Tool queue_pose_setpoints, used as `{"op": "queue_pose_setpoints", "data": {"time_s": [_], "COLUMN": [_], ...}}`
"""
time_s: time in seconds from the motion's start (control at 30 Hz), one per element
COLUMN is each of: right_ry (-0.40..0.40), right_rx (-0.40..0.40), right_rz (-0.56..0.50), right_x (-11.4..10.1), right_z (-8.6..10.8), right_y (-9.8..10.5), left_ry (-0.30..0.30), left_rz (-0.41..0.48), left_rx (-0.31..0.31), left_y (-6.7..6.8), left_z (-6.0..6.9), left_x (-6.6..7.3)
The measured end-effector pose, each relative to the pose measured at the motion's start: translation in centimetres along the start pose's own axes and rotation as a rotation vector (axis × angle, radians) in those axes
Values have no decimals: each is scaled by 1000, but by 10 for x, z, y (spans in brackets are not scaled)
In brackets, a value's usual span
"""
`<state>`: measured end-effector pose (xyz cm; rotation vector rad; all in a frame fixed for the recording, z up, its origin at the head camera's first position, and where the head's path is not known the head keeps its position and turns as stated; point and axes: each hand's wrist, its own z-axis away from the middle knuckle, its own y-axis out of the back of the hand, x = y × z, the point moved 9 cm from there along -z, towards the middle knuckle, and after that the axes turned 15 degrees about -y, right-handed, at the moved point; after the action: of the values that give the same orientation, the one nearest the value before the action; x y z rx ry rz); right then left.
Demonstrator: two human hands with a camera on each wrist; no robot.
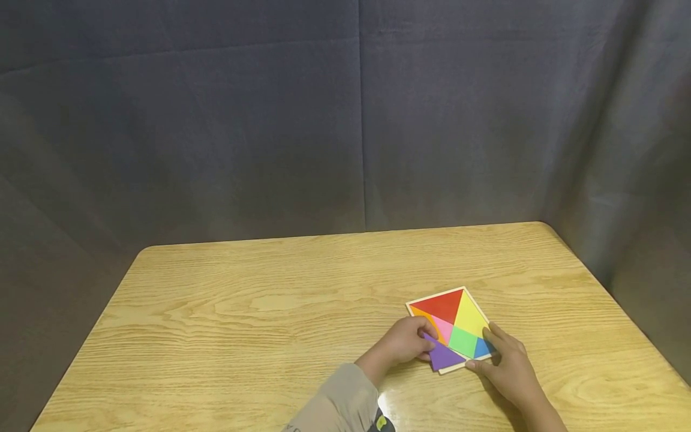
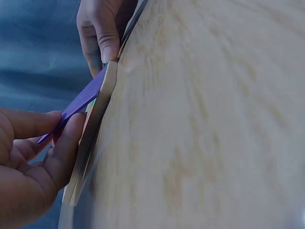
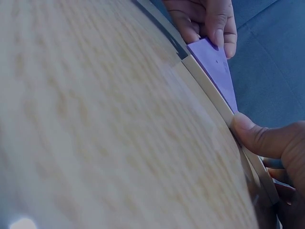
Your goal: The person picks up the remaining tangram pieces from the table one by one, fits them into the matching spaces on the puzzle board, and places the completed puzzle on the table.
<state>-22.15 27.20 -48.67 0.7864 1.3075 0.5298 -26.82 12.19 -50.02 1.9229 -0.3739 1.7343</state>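
A tangram puzzle tray [image 1: 451, 370] with a pale wooden rim lies on the table, right of centre. In it sit a red triangle [image 1: 439, 305], a yellow triangle [image 1: 468, 318], a green square [image 1: 462, 342], a blue triangle [image 1: 483, 348], a pink piece [image 1: 442, 328] and a partly covered orange piece [image 1: 421, 313]. My left hand [image 1: 406, 341] pinches a purple triangle [image 2: 83, 98], tilted over the tray's near left part. My right hand [image 1: 510, 366] grips the tray's right corner, thumb [image 3: 248, 126] against the near rim and fingers along the right side.
The wood-grain table [image 1: 227, 336] spreads far to the left of the tray. Dark grey cloth [image 1: 259, 138] hangs behind the table and along its sides. A light sleeve [image 1: 340, 402] covers the left forearm, with a small dark item [image 1: 382, 422] beside it at the bottom.
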Motion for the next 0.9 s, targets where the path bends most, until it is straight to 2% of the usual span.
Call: {"op": "queue_pose_setpoints", "data": {"time_s": [0.37, 0.6, 0.9], "right_ry": [14, 15, 15], "right_rx": [12, 12, 16], "right_rz": [7, 15, 9], "right_x": [0, 0, 2], "right_z": [1, 1, -1], "right_y": [0, -1, -1], "left_ry": [-66, -85, -140], "left_rz": [-191, -288, -406], "left_rx": [-17, -35, -48], "left_y": [-3, -7, -7], "left_z": [-3, -5, -8], "left_x": [9, 9, 13]}}
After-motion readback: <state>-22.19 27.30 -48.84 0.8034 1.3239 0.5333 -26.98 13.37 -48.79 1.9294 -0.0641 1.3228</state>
